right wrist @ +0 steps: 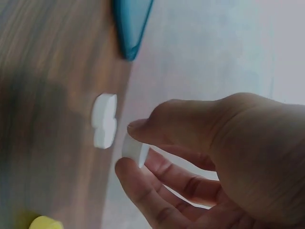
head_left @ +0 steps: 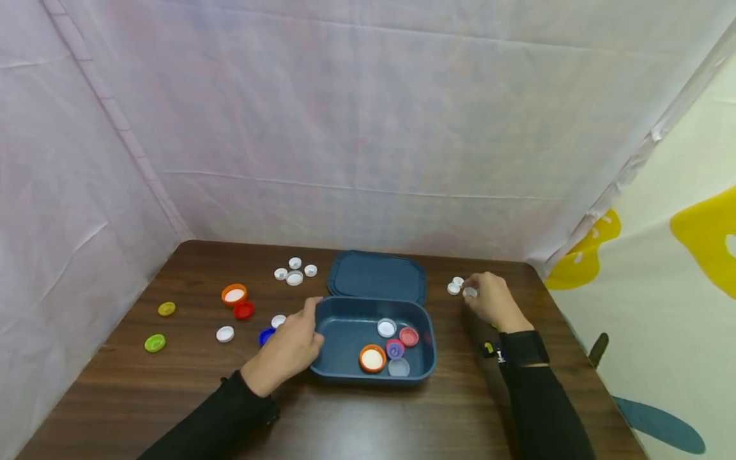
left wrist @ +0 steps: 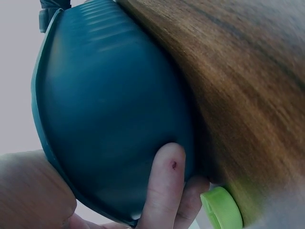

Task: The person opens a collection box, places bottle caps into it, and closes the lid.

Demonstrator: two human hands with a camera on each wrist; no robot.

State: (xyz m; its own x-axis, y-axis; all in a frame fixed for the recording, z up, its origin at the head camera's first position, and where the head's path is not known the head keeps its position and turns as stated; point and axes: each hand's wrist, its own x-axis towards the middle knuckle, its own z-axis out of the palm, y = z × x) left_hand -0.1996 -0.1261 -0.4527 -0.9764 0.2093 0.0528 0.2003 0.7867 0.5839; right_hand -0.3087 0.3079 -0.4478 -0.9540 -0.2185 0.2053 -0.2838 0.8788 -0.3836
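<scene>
Black sleeves (head_left: 549, 409) closest to the camera, reaching over a brown wood-grain table (head_left: 368, 428). Blue-gray box (head_left: 345, 326) sits pretty much mid-table, some colored caps (head_left: 372, 359) inside, its lid (head_left: 376, 276) flat just behind. Left hand (head_left: 292, 345) grips the box's left end at the rim. Right hand (head_left: 490, 299)'s got a white cap (right wrist: 136, 150) pinched between thumb and fingers, right near two more white caps (head_left: 453, 289) lying on the table.

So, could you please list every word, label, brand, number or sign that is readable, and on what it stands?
No text is readable.
Light-green round plastic cap: faint marks, too small to read.
White round cap in the right hand: none visible.
Black right wristband: coloured marks beside it, too blurred to read.
</scene>
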